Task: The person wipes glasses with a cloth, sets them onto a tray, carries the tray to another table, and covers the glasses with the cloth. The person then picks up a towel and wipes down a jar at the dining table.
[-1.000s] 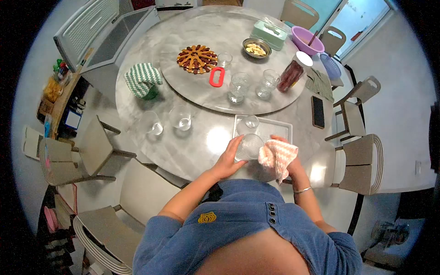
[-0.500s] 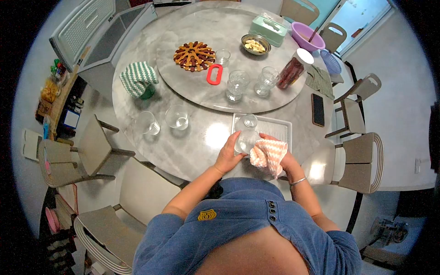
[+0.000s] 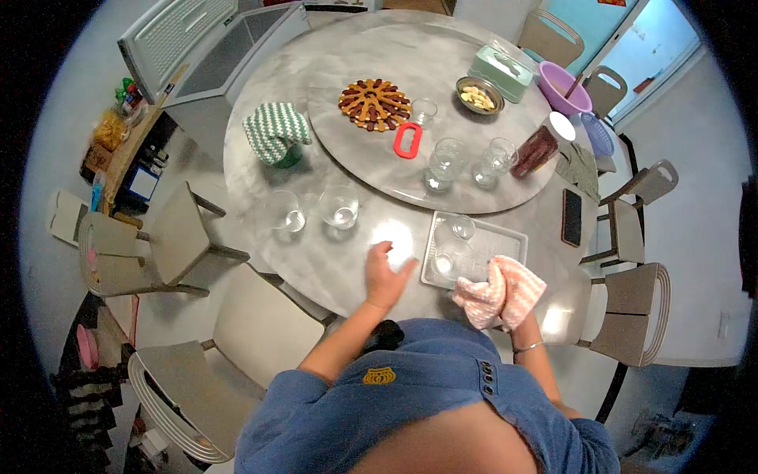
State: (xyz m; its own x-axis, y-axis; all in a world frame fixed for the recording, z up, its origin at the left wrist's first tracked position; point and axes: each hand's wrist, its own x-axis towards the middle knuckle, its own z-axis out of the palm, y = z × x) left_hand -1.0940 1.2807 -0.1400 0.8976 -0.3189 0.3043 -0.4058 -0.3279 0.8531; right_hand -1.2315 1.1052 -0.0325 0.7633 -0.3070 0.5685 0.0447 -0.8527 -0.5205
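My left hand [image 3: 385, 278] is over the table's front edge, left of the tray, with thumb and fingers apart and nothing in them. My right hand [image 3: 523, 332] holds a pink-and-white striped cloth [image 3: 505, 294], which covers most of its fingers. A clear glass [image 3: 454, 251] stands inside the white tray [image 3: 505, 245], touched by neither hand. The cloth hangs near the tray's front right corner. To the left, two clear glass cups [image 3: 339, 212] are on the marble table [image 3: 379, 294].
A green-and-white striped cloth [image 3: 276, 130] drapes over a green object at left. The round turntable [image 3: 355, 162] carries a trivet [image 3: 376, 104], a red ring-shaped piece [image 3: 408, 141], stemmed glasses [image 3: 448, 162], a bowl [image 3: 479, 96] and a jar [image 3: 545, 144]. A phone [image 3: 572, 217] lies right.
My left hand has let go of the glass and moved left. The glass now stands in the tray. My right hand has drawn the cloth away from it. The view has shifted.
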